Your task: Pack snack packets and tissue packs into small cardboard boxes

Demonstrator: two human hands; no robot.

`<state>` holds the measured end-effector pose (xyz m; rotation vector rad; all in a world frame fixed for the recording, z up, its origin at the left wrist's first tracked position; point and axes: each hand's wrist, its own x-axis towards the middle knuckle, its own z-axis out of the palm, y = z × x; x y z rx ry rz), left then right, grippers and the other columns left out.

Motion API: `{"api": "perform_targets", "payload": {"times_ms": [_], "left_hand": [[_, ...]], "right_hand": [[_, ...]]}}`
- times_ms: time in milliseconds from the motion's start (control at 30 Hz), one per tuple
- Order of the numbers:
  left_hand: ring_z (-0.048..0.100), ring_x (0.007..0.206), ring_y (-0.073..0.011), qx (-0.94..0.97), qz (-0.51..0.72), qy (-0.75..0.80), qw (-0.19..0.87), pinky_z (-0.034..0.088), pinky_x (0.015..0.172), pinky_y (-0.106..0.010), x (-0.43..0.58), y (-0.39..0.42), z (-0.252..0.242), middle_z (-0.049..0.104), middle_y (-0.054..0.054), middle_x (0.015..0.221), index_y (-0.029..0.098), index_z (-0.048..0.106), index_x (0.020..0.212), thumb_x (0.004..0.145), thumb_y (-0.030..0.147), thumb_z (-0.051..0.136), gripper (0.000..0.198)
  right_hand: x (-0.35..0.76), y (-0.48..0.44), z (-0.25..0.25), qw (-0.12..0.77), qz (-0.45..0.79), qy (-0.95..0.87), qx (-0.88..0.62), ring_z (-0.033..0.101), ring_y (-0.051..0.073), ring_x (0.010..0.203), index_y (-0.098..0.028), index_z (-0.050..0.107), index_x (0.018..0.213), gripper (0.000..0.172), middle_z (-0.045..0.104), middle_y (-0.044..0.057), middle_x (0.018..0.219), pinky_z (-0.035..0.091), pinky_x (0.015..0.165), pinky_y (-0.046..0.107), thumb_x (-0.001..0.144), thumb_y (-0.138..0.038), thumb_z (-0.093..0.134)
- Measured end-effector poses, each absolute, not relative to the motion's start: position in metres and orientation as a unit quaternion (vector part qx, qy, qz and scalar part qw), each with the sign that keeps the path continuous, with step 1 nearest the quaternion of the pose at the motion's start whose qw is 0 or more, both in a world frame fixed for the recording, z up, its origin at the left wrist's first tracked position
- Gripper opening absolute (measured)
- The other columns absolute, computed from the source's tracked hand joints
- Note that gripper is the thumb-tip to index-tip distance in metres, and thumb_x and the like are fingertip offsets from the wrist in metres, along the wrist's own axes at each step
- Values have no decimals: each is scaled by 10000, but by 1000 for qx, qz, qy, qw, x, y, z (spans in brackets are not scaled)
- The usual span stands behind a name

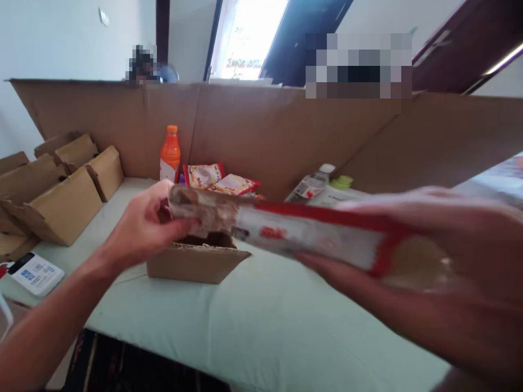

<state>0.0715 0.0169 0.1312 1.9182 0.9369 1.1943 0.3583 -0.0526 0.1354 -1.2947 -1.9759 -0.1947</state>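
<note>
A long plastic packet (281,234) with a red and white label and see-through ends stretches across the view, blurred by motion. What it contains I cannot make out. My left hand (141,226) pinches its far left end between thumb and fingers. Around its right part, close to the camera, my right hand (408,239) is wrapped, smeared by movement. Below the packet's left end stands an open cardboard box (192,264), its inside mostly hidden by the packet and my left hand.
Behind the box are an orange bottle (170,155), red-edged snack packets (206,175) and a clear bottle (312,182). Several cardboard boxes (65,204) stand at left, near a white device (36,273). A tall cardboard wall (253,128) borders the green-covered table (261,326).
</note>
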Motion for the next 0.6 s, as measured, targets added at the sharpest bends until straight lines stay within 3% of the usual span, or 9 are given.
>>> {"api": "perform_targets", "payload": {"times_ms": [100, 200, 300, 467, 600], "left_hand": [[641, 798, -154, 726, 416, 341, 427, 517, 758, -282, 69, 63, 129, 674, -5, 825, 153, 618, 882, 665, 312, 745, 298], [654, 793, -183, 732, 359, 403, 417, 527, 759, -311, 56, 87, 113, 702, -32, 821, 150, 635, 851, 624, 349, 744, 321], [648, 748, -191, 739, 321, 465, 368, 522, 697, -312, 38, 90, 100, 704, -34, 805, 155, 642, 845, 630, 378, 733, 323], [611, 738, -222, 740, 259, 586, 203, 435, 619, -305, 24, 84, 98, 657, -37, 790, 181, 572, 896, 674, 332, 704, 299], [620, 737, -247, 756, 168, 622, 118, 384, 617, -306, 31, 78, 99, 654, -33, 755, 204, 583, 899, 699, 276, 690, 239]], "right_hand": [[322, -21, 175, 327, -206, -800, -459, 655, 278, 856, -295, 634, 1059, 271, 709, 67, 930, 448, 686, 385, 892, -504, 587], [297, 10, 182, 222, -161, -832, -482, 591, 217, 668, -238, 626, 978, 218, 676, 40, 766, 370, 581, 322, 813, -378, 646], [286, 37, 167, 170, -72, -843, -506, 499, 147, 571, -211, 595, 881, 180, 621, -1, 691, 320, 555, 277, 769, -333, 667], [284, 61, 136, 173, 8, -848, -500, 535, 140, 669, -183, 609, 869, 206, 655, 32, 815, 308, 577, 251, 799, -363, 682], [285, 66, 119, 79, 31, -841, -534, 582, 156, 715, -182, 665, 936, 183, 695, 41, 819, 315, 587, 247, 861, -349, 670]]}}
